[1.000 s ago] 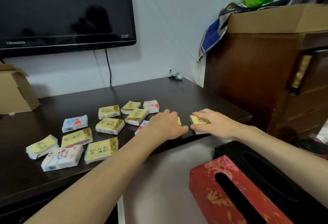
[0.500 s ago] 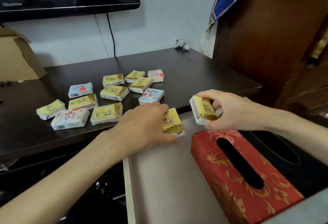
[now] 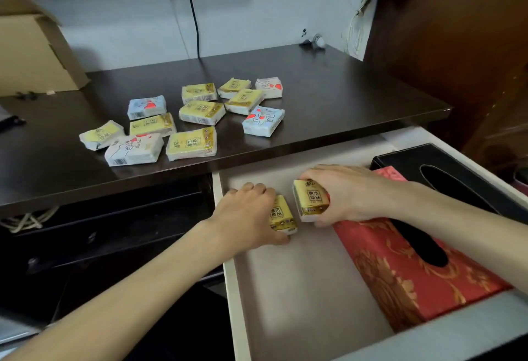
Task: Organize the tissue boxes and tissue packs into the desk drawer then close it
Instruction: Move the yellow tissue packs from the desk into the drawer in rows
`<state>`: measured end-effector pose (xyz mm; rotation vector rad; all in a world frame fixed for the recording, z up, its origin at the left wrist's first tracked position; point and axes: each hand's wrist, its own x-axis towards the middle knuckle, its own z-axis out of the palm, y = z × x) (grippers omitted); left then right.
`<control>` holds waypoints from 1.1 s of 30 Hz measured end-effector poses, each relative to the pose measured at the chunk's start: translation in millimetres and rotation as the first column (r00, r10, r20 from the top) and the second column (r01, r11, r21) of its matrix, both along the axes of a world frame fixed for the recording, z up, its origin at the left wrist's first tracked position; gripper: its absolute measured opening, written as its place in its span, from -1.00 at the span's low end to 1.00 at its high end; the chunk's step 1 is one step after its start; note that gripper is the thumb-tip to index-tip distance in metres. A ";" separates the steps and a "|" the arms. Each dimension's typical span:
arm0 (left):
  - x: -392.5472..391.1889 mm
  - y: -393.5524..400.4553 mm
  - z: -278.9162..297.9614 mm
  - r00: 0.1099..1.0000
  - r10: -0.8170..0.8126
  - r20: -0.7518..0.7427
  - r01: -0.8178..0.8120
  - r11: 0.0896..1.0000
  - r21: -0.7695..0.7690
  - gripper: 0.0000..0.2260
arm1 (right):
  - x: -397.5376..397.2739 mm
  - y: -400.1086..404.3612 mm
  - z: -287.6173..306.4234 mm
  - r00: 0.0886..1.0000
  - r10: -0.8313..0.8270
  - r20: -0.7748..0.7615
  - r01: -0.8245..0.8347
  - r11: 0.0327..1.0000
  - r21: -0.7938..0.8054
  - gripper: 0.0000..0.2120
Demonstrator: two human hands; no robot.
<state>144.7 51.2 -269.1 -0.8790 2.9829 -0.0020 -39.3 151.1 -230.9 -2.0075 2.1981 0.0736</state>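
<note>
Head view. The desk drawer [image 3: 311, 289] stands pulled out below the front edge of the counter [image 3: 328, 95]. Along its right side lie two tissue boxes: a red patterned box [image 3: 400, 280] and, just beyond it against the right wall, a black box [image 3: 445, 166]. The left hand [image 3: 245, 215] presses a yellow tissue pack [image 3: 281, 216] toward the drawer floor, its grip closed over the pack's left side. The right hand [image 3: 345, 195] holds a second yellow pack [image 3: 310, 199] on edge, grip wrapped round its right side and top; this pack sits just beside the first and close against the red box. Whether either pack already rests on the floor cannot be told. Eleven packs remain on the counter, yellow ones [image 3: 191, 143] and white or blue printed ones [image 3: 263, 120], lying loosely together.

Step in hand, as judged: seating the first two packs at the back of the free bay. To do it well, stand both packs on edge, faces parallel, butted against the red box and each other, so that the row starts square and leaves the front of the bay open for the rest. Release only once each pack stands without leaning; the soft wrappers will likely slump if set alone.
</note>
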 end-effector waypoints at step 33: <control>-2.2 -9.2 4.2 0.998 -0.042 -0.053 0.049 0.989 0.139 -0.43 | 7.3 -5.0 1.0 0.992 0.005 -0.127 0.012 0.991 0.131 -0.52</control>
